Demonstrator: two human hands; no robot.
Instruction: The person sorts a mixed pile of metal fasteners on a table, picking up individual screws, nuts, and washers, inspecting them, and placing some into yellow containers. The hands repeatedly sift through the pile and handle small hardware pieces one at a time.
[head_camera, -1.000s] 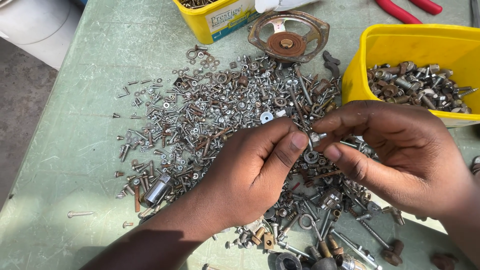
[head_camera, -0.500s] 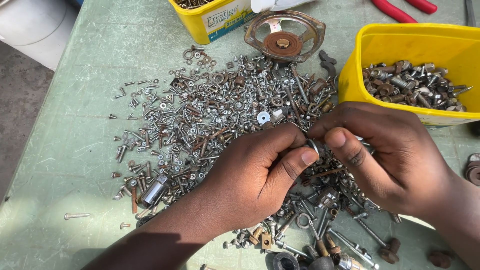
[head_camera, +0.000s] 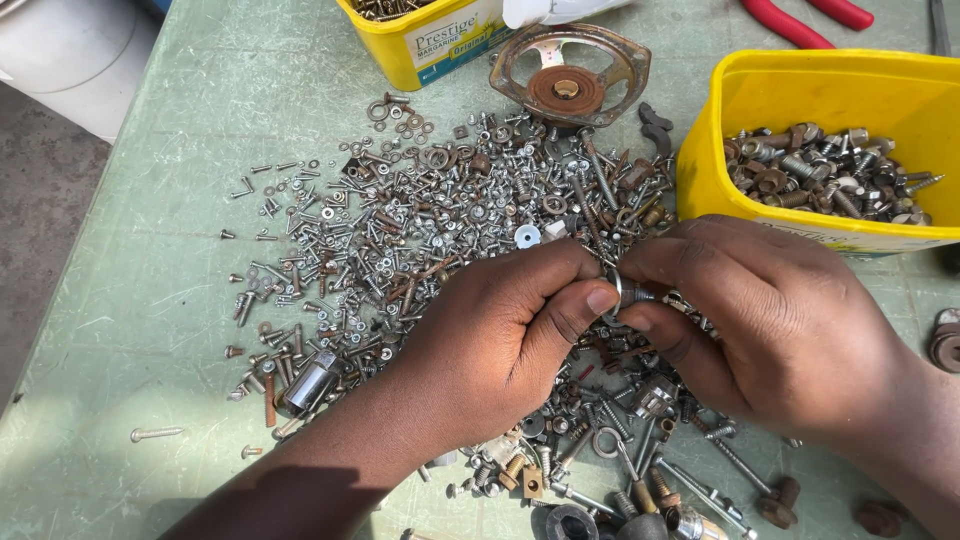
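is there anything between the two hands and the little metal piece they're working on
Nothing visible. The left hand and right hand pinch the small metal piece directly between their fingertips, above the pile of screws.

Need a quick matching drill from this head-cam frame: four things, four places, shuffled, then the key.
Things
1. small metal ring
2. rusty round speaker frame
3. yellow tub of bolts
4. red-handled pliers

Places
A. top edge of the view, above the tub on the right
B. pinched between the left hand and right hand
C. right side of the green table, just above the right hand
D. top centre, at the far edge of the loose hardware pile

Pairs: 1-B, 2-D, 3-C, 4-A
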